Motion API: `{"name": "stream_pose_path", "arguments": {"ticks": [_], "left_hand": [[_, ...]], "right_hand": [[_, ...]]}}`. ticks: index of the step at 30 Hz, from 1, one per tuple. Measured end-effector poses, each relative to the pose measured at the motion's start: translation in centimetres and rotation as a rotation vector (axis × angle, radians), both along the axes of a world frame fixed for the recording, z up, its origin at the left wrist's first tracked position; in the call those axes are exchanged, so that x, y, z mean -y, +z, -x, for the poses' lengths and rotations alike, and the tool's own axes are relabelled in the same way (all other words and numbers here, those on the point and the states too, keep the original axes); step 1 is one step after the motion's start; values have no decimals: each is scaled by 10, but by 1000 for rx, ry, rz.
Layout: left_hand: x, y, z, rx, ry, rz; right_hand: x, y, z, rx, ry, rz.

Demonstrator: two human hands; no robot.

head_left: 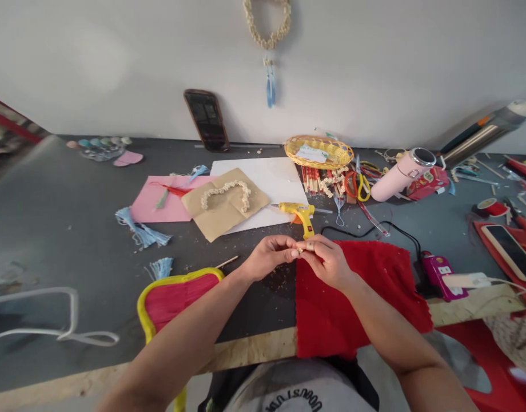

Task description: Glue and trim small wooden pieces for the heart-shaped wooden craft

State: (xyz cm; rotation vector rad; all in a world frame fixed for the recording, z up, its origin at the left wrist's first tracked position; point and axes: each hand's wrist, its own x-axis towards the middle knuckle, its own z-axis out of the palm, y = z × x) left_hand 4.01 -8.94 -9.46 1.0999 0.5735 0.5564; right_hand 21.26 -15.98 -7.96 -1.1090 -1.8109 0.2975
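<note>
Nearest the bottom of the frame there's a red cloth (366, 297) right of centre, hanging over the table edge, and a pink pouch with yellow trim (181, 294) left of centre, partly behind the forearm; can't tell if anything's inside.

Dead centre, the left hand (274, 255) and right hand (327, 262) meet, thumbs and fingers in a narrow pinch on a tiny pale bit (299, 250). It's mostly covered by fingertips, so I can't make out its shape.

Just above them sits a yellow glue gun (303, 213), nozzle pointing left. Left of that, a curved cream string (227, 186) lies on brown paper (218, 220), which overlaps a white sheet (263, 167) and a pink sheet (160, 203).

Upper right of centre is a shallow yellow wicker basket (343, 154) with a white and green packet (311, 153) in it. Red and pale sticks (311, 180) lie just below. The pink bottle (395, 178) to the right is closed and tilted in view, so no clue what's in it.

Upper left, there's a clear plastic container (102, 152) with coloured balls (95, 142) along its far side; can't tell whether they're inside. A phone (207, 120) leans on the wall.
</note>
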Motion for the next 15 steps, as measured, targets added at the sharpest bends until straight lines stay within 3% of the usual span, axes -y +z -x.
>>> {"name": "stream_pose_path", "arguments": {"ticks": [10,15], "left_hand": [[0,-2,1,-16,6,-59],[1,-1,0,-1,10,-7]], "right_hand": [[0,-3,5,-44,-26,30],[1,-4,5,-24,-29,-15]]}}
